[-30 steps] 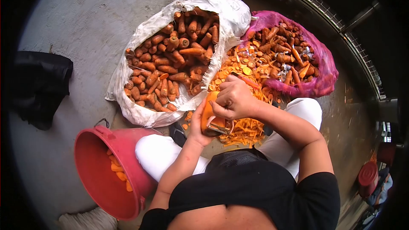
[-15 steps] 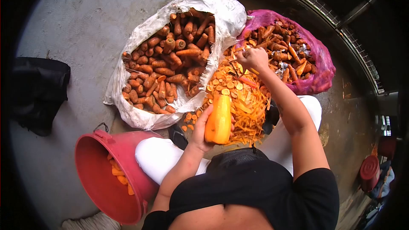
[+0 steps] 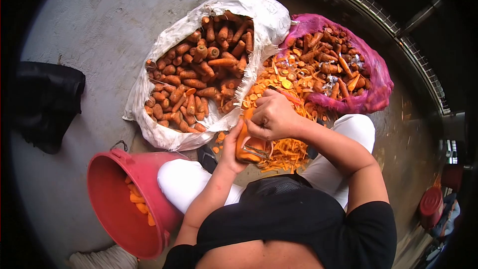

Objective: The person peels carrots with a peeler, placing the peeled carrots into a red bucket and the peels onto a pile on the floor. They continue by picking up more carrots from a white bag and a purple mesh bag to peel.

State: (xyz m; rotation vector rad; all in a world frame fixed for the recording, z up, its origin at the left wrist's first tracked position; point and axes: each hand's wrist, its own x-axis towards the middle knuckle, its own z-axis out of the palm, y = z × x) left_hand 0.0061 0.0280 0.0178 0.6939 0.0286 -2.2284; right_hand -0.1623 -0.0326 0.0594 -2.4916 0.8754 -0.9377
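My left hand [image 3: 233,150] is wrapped round a thick, bright orange carrot [image 3: 242,155], held upright above the peelings. My right hand [image 3: 273,114] is closed on a peeler [image 3: 256,151], whose metal blade lies against the carrot's near end. The fingers of that hand cover much of the carrot and the peeler's handle. Below both hands spreads a heap of carrot peelings [image 3: 286,154] mixed with cut-off round ends [image 3: 286,84].
A white sack [image 3: 167,45] full of unpeeled carrots lies open ahead on the left. Right of it is a pink mesh sack [image 3: 381,77] with carrots and scraps. A red bucket [image 3: 112,219] with peeled carrots stands tipped toward me at lower left. Black cloth [image 3: 47,99] is farther left.
My right hand has come down and nearer from the far part of the heap, bringing the peeler onto the carrot. My left hand still holds the carrot in nearly the same place.
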